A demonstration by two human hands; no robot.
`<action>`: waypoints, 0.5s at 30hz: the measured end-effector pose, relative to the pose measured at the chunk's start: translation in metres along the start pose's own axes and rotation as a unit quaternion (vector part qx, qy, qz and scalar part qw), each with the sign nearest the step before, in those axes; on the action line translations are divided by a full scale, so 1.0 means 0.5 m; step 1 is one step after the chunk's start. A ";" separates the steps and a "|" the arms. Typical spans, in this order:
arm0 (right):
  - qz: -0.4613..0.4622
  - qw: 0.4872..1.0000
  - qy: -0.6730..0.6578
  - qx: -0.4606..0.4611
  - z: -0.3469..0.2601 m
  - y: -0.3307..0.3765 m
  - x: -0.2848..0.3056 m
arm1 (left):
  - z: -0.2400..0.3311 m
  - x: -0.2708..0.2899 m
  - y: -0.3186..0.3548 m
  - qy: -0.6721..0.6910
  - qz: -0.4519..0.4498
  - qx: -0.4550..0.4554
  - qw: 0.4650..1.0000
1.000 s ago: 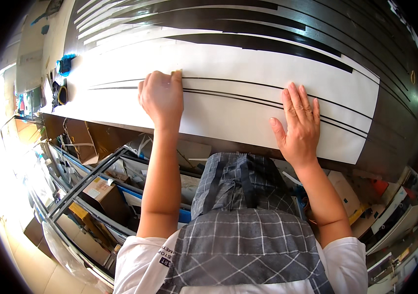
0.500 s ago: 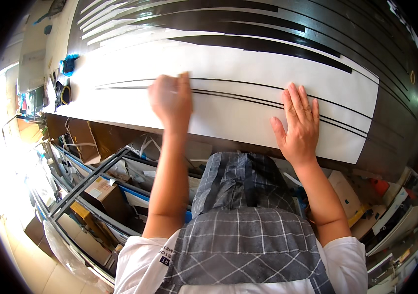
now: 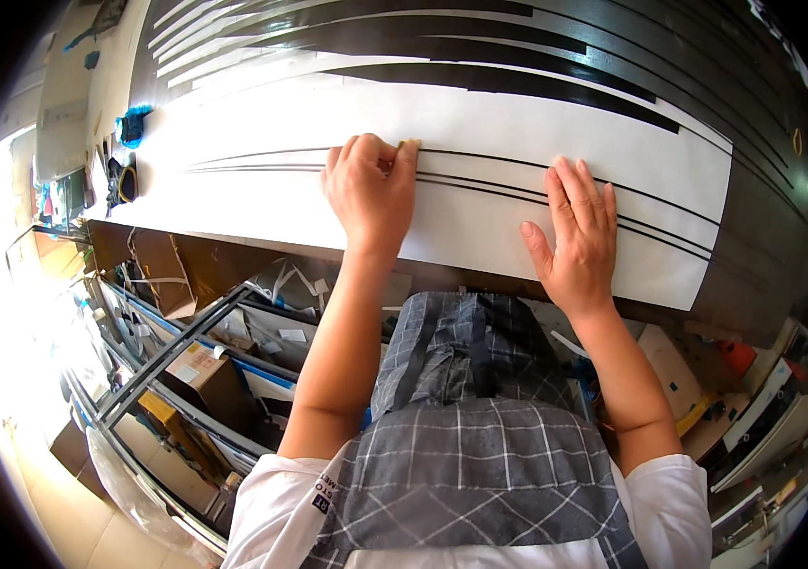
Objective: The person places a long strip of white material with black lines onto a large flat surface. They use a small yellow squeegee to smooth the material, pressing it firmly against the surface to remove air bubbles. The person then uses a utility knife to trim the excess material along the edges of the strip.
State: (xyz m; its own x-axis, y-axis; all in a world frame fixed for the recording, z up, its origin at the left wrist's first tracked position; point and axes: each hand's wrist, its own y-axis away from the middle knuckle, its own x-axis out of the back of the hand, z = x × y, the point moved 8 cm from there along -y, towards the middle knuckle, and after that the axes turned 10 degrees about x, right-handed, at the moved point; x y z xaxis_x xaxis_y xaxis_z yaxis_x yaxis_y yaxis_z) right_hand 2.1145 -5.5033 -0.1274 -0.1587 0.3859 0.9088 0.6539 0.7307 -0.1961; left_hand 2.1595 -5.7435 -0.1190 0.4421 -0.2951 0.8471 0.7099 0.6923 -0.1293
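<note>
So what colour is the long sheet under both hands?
White with thin black lines along its length, on the long sheet; seen in the head view.

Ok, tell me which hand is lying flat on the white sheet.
The right hand: palm down, fingers spread across the white sheet. The left hand is curled instead, pressing a small yellowish piece at the thin black lines.

A dark surface (image 3: 764,237) runs across the top, with long black and white strips (image 3: 404,38) lying farther back on it. At its left end sit a blue object (image 3: 132,123) and a small dark item (image 3: 125,180). Below the near edge, metal shelving (image 3: 167,351) holds a cardboard box (image 3: 205,375), papers and clutter. More boxes (image 3: 773,408) crowd the lower right.
</note>
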 end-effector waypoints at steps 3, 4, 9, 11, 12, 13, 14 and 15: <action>-0.002 1.000 -0.002 -0.001 -0.001 0.003 0.005 | -0.045 0.016 -0.019 -0.038 0.002 0.060 0.997; 0.001 1.000 -0.001 -0.003 0.001 0.003 0.005 | -0.065 0.026 -0.032 -0.066 0.008 0.079 0.995; 0.011 1.000 0.005 -0.003 0.002 0.000 0.006 | -0.068 0.016 -0.031 0.026 -0.028 0.137 0.990; 0.013 1.000 0.005 0.003 -0.002 0.002 0.007 | 0.015 -0.002 -0.004 -0.008 -0.016 0.011 1.000; 0.013 1.000 0.004 0.004 -0.001 0.002 0.008 | 0.012 -0.003 -0.005 -0.019 -0.012 0.008 1.000; 0.013 1.000 0.003 0.005 -0.001 0.003 0.009 | 0.006 -0.001 -0.007 -0.031 -0.008 0.005 0.999; 0.012 1.000 0.002 0.006 -0.001 0.004 0.009 | -0.018 0.003 -0.015 -0.033 -0.014 0.046 0.998; 0.009 1.000 -0.001 0.006 -0.003 0.006 0.010 | -0.045 0.015 -0.021 -0.037 -0.019 0.089 0.995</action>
State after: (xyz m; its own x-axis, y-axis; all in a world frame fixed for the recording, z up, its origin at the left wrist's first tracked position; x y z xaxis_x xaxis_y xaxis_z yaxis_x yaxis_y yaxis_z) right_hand 2.1167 -5.4999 -0.1228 -0.1475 0.3999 0.9046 0.6478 0.7302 -0.2172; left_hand 2.1676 -5.7678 -0.1227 0.3701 -0.2779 0.8865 0.6143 0.7891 -0.0091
